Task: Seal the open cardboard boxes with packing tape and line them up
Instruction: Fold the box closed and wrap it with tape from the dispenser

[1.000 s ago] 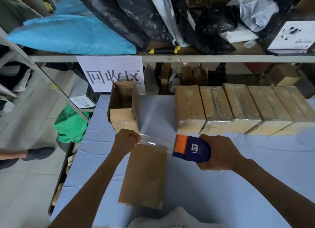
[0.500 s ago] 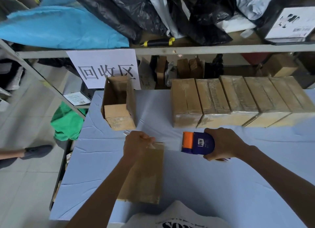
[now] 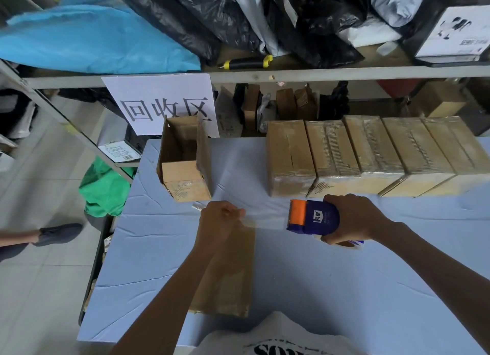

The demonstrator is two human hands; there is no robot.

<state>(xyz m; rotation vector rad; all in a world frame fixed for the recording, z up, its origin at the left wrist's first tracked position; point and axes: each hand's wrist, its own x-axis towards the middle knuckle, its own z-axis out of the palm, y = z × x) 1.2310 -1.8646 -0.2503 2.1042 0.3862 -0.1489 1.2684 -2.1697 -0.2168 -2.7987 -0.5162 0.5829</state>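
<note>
A closed cardboard box (image 3: 230,272) lies lengthwise on the blue table (image 3: 344,288) in front of me. My left hand (image 3: 218,219) pinches the free end of a clear tape strip (image 3: 265,223) above the box's far end. The strip stretches right to a blue and orange tape dispenser (image 3: 313,216), which my right hand (image 3: 352,218) grips. An open cardboard box (image 3: 185,155) stands at the table's far left. Several taped boxes (image 3: 371,153) lie side by side in a row at the far right.
A metal shelf (image 3: 265,74) behind the table holds black bags, a blue bag and a black and yellow tool (image 3: 246,62). A white paper sign (image 3: 164,102) hangs from it. A person's foot (image 3: 57,234) and a green bag (image 3: 106,187) are on the floor at left.
My hands have drawn apart, so the tape strip between them is longer. The dispenser has moved right, away from the box.
</note>
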